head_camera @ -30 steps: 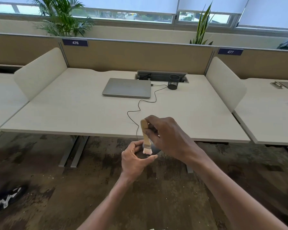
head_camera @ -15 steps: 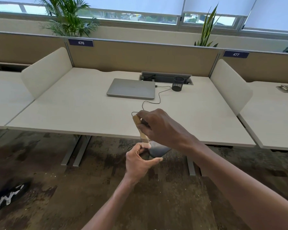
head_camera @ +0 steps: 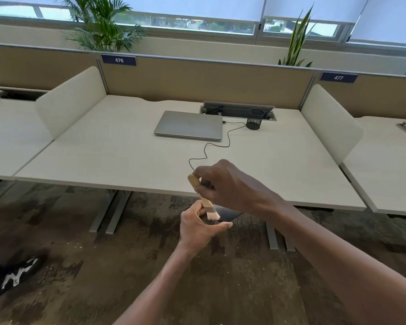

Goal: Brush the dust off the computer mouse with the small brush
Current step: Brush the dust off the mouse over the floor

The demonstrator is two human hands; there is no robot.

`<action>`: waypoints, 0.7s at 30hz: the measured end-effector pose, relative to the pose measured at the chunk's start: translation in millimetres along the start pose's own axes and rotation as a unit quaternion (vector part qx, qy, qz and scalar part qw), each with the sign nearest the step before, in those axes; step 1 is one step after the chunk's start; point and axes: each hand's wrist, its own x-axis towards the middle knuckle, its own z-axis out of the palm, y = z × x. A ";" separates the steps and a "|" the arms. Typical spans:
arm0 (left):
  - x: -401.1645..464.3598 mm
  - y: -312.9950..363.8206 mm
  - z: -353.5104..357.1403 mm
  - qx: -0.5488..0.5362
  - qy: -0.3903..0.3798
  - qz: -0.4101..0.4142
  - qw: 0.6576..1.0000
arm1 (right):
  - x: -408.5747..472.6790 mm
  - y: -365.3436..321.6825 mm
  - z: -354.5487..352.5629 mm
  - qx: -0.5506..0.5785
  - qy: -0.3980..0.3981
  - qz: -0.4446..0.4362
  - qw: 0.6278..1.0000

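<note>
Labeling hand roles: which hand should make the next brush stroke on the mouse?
Right. The right hand already grips the brush, bristles down on the mouse; the left hand is occupied cradling the mouse off the desk.

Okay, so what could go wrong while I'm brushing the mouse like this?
The mouse is held off the desk edge over the floor in your left hand; a slip could drop it. Its cable runs to the laptop, so pulling could tug the plug. Dust from the brush in your right hand probably lands on the carpet.
</note>
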 end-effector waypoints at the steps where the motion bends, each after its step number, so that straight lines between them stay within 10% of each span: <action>1: -0.5 0.3 0.1 -0.002 -0.001 0.001 1.000 | -0.1 0.2 1.1 -0.004 -0.008 0.000 1.000; 21: -8.9 2.6 -1.6 -0.016 0.000 -0.014 1.000 | -5.2 3.8 -5.3 -0.003 0.036 0.006 0.999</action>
